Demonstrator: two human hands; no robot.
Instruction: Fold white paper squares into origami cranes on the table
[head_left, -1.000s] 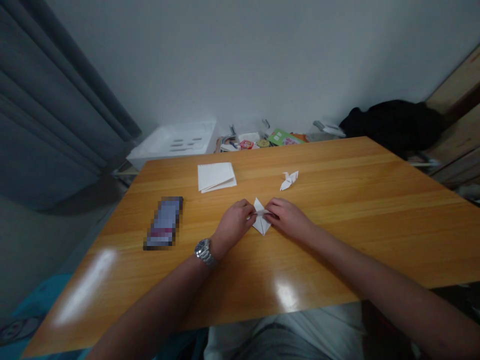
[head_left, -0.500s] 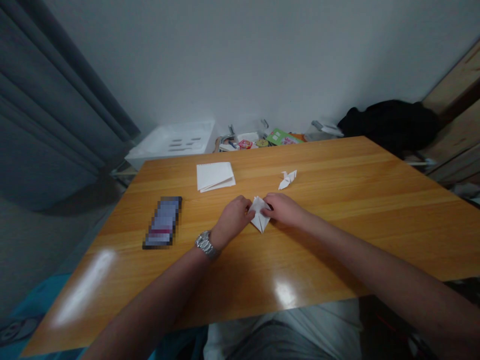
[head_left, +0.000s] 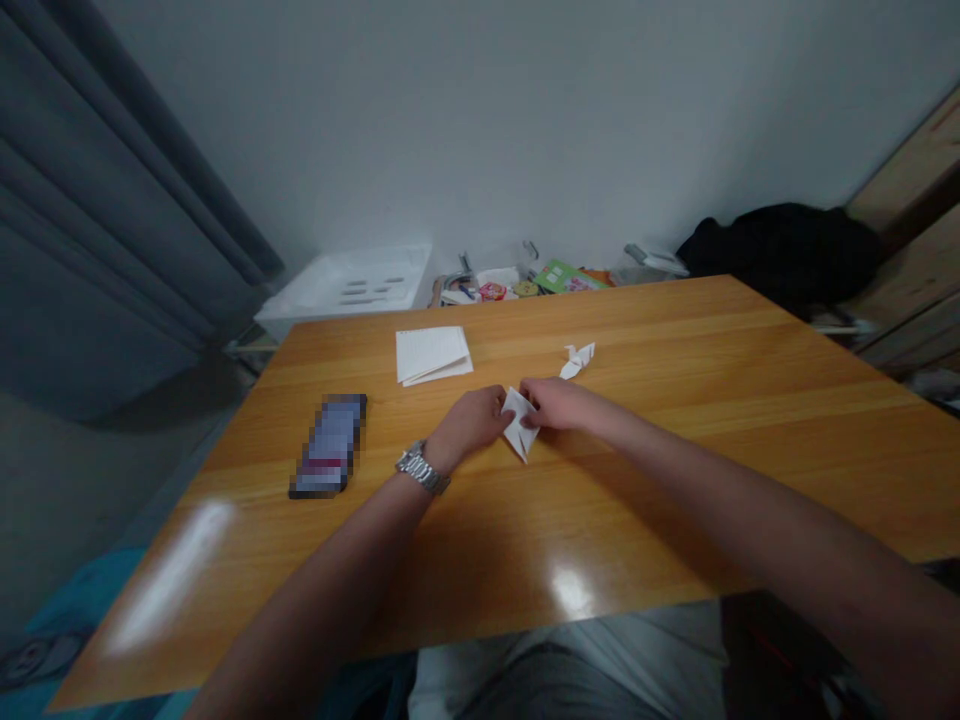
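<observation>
A small piece of white folded paper (head_left: 519, 432), diamond-shaped with a slit toward its near point, is held between my two hands above the wooden table. My left hand (head_left: 474, 418), with a metal watch on its wrist, pinches the paper's left edge. On the right edge my right hand (head_left: 553, 402) has its thumb on the front face and its fingers curled behind. Just beyond the right hand lies a white origami bird (head_left: 577, 359), its near tip close to my knuckles.
Folded white sheets (head_left: 433, 355) lie toward the back left of the table (head_left: 675, 400). A phone (head_left: 330, 445) with a blurred screen rests at the left. Behind the table's far edge are a white tray (head_left: 352, 280), a green booklet (head_left: 564, 277) and a black cloth bundle (head_left: 780, 245).
My right hand has shifted slightly left and away from me, nearer the bird. The folded paper has tilted a little and looks narrower between the hands.
</observation>
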